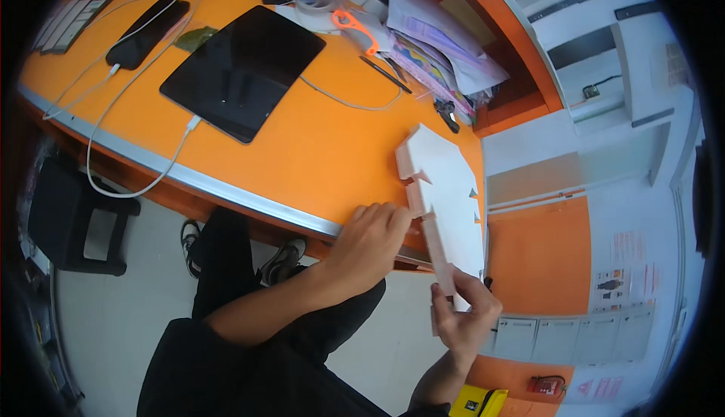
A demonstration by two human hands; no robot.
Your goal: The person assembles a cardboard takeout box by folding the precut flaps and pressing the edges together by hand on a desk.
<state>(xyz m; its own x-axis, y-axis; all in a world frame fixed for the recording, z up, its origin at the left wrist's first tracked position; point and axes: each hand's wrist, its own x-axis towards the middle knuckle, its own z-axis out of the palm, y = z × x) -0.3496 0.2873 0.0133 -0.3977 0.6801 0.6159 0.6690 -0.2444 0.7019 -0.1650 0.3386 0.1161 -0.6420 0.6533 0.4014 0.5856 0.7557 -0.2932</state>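
A white cardboard piece [451, 190] with notched edges and folded side flaps lies at the right end of the orange desk, its near part jutting past the desk edge. My right hand [464, 313] pinches the near end of it, thumb and fingers on a narrow folded flap. Curled against a side flap at the cardboard's left edge is my left hand [371, 237]. Its fingers are closed at that flap, and the thumb is mostly hidden.
On the orange desk [302, 168] lie a black tablet [245, 69] and a phone [149, 33], both with white cables. Orange-handled scissors [355, 30], a black pen [386, 74] and stacked papers [442, 35] sit at the back. A black stool [72, 217] stands on the floor at left.
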